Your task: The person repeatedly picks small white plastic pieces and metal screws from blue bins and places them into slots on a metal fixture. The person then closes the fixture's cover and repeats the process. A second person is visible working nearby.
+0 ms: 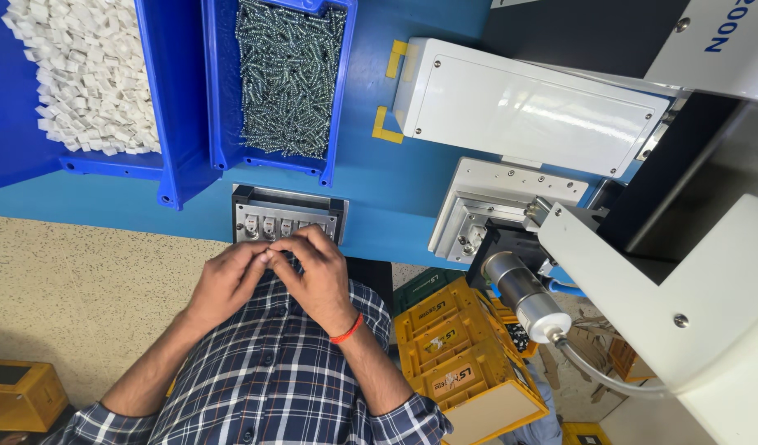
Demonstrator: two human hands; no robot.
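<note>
At the near edge of the blue worktop (379,185), both hands, left hand (226,280) and right hand (317,272), meet fingertip to fingertip over the metal fixture (287,213); whether either grip holds anything cannot be told.

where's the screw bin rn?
Head view, top centre-left: the screw bin sits on the blue bench, right of the bin of white parts, left of the white box, directly behind the metal fixture.

Bare hands here, the left hand (225,280) unadorned, a thin red band circling the wrist of the right hand (320,276). Blue, white and navy plaid shirt (268,379), sleeves rolled near the elbows.
</note>
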